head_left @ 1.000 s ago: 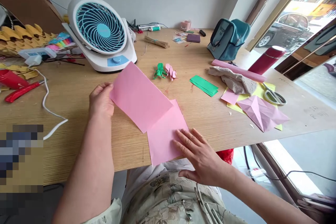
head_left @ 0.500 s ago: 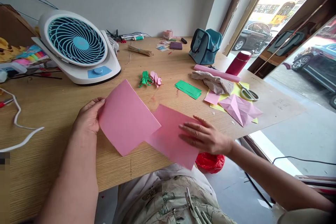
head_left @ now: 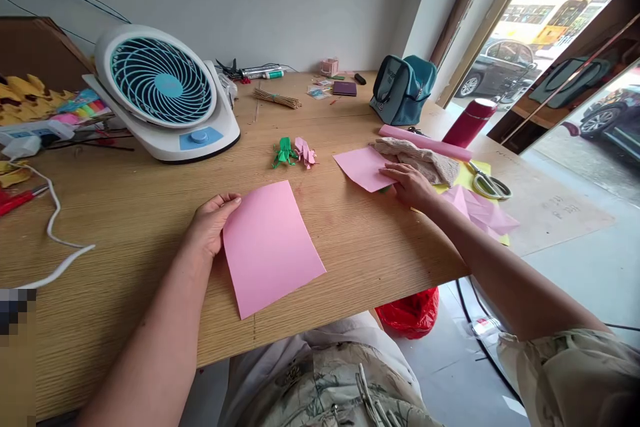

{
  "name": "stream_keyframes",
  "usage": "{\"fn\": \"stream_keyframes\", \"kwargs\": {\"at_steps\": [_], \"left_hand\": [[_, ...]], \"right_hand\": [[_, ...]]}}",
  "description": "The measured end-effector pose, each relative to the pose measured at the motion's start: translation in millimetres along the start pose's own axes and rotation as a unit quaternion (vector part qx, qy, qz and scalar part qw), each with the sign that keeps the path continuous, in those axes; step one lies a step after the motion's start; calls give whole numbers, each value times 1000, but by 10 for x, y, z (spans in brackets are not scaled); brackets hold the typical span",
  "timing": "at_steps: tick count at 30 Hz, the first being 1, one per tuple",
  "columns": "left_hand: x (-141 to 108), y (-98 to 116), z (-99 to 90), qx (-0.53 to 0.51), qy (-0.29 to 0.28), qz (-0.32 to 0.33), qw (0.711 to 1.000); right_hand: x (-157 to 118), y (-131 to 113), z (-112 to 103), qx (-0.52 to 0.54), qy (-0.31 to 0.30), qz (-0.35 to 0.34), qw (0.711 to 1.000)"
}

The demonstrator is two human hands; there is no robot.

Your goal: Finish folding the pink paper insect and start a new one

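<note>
A large pink sheet (head_left: pixel 273 250) is pinched at its upper left edge by my left hand (head_left: pixel 213 220), over the front of the wooden table. Farther back and to the right, my right hand (head_left: pixel 409 183) is on the right edge of another pink sheet (head_left: pixel 363 167), fingers together; the thumb is hidden. That sheet covers nearly all of a green paper, of which a sliver shows. Behind the large sheet stand a green folded paper figure (head_left: pixel 285 152) and a pink one (head_left: pixel 305 153), side by side.
A fan (head_left: pixel 165 90) stands at the back left. On the right lie a cloth (head_left: pixel 420 159), a pink roll (head_left: pixel 425 142), scissors (head_left: pixel 489 184) and a folded pink paper (head_left: pixel 477 210). A red bottle (head_left: pixel 470 123) and blue bag (head_left: pixel 403 90) stand behind. White cable (head_left: pixel 54 213) lies left.
My right hand has carried one pink sheet away from the other, back and right, over the green paper. My left hand still holds its sheet, now lower. The view has shifted slightly.
</note>
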State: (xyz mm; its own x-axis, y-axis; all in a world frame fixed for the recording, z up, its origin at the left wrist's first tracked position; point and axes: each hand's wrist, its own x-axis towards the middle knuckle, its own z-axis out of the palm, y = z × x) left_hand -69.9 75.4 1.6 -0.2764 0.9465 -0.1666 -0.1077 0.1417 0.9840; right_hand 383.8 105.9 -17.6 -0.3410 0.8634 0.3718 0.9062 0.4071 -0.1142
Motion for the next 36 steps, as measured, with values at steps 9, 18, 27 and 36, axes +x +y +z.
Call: {"fn": "stream_keyframes", "kwargs": {"at_steps": [9,18,27,36], "left_hand": [[-44,20,35,-25,-13,-43,999],[-43,4,65,-6,-24,-33,999],[-80,-2,79,-12,-17,-25,999],[-120,3,163,-26,-39,47,998]], "right_hand": [[348,-112,17,-133,-35,132,982],[238,-167,-78,-121,4,306,944],[158,-380,-24,-114,-30,208,971],[186,-1090,-78,162,-20,103,981]]}}
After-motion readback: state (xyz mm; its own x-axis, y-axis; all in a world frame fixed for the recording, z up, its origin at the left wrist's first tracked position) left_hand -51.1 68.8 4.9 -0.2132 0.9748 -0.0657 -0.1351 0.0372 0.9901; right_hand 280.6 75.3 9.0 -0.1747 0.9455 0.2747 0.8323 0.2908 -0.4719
